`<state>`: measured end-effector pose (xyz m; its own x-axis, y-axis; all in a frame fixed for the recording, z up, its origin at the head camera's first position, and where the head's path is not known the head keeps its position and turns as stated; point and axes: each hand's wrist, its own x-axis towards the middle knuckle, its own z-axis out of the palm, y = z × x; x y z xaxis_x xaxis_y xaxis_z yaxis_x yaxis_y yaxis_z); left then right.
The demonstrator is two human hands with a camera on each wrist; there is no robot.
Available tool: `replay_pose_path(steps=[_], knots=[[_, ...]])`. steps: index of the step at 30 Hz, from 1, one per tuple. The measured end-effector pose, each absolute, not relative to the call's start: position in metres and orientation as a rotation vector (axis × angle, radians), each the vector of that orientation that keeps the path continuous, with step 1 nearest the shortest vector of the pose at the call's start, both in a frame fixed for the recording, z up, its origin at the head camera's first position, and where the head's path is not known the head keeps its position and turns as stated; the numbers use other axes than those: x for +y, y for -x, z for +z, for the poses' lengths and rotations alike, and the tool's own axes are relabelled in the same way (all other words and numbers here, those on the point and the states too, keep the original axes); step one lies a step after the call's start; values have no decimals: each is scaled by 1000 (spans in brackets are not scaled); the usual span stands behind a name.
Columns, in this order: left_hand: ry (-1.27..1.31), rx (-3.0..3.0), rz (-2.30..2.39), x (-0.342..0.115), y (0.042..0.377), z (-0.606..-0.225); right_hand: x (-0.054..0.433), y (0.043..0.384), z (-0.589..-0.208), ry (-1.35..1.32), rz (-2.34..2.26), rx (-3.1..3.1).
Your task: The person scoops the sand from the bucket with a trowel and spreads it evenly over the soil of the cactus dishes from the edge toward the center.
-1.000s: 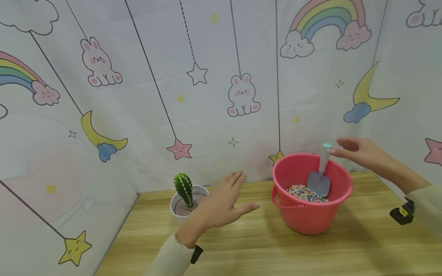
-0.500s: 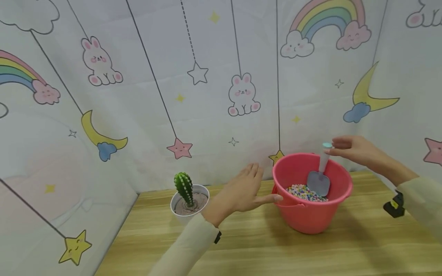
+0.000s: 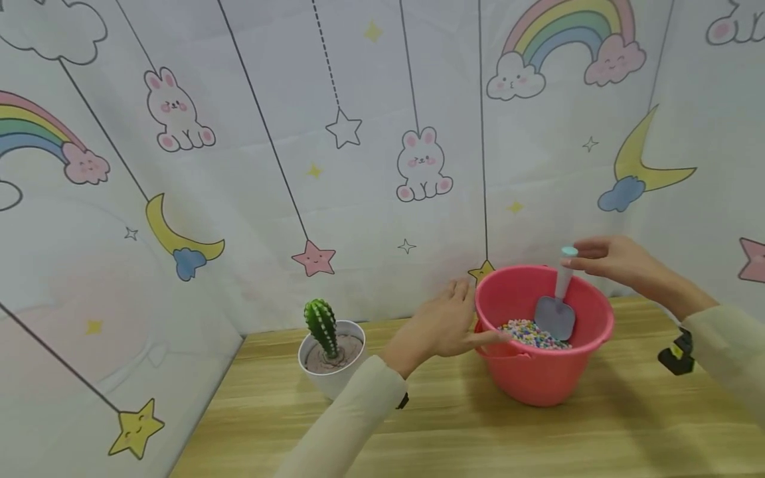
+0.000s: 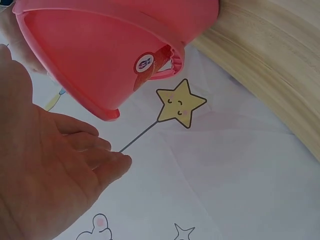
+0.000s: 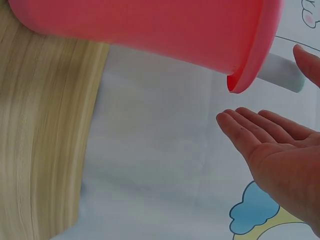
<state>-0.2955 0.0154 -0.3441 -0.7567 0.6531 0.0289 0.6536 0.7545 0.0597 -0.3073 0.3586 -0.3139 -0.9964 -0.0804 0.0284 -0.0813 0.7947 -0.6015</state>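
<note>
A pink bucket (image 3: 534, 382) stands on the wooden table, holding small multicoloured beads (image 3: 521, 330). A small shovel (image 3: 556, 317) leans inside it, grey blade down, with its pale handle (image 5: 282, 72) sticking up past the rim. At the bucket's left rim is my left hand (image 3: 439, 325), fingers straight and thumb stretched over the rim's edge. In the left wrist view that hand (image 4: 55, 172) holds nothing. My right hand (image 3: 627, 262) hovers beside the top of the shovel handle. The right wrist view shows the handle between thumb and straight fingers (image 5: 250, 127), ungripped.
A green cactus (image 3: 323, 325) in a white pot (image 3: 335, 382) stands left of the bucket, close to my left forearm. Behind the wooden table (image 3: 263, 398) hangs a white cloth (image 3: 358, 219) printed with rabbits, stars, moons and rainbows.
My left hand has moved right, from beside the cactus pot to the bucket's left rim. My right hand has shifted slightly left towards the shovel handle. Bucket and shovel stay in place.
</note>
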Motion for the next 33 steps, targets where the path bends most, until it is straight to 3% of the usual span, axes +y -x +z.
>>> replay_pose_path(steps=[17,33], knots=[[1051,-2943,-105,37,308,-365,355,318,-319,-153,1025,-2956],[1052,-2914,67,39,306,-358,343,320,-319,-266,920,-2867]])
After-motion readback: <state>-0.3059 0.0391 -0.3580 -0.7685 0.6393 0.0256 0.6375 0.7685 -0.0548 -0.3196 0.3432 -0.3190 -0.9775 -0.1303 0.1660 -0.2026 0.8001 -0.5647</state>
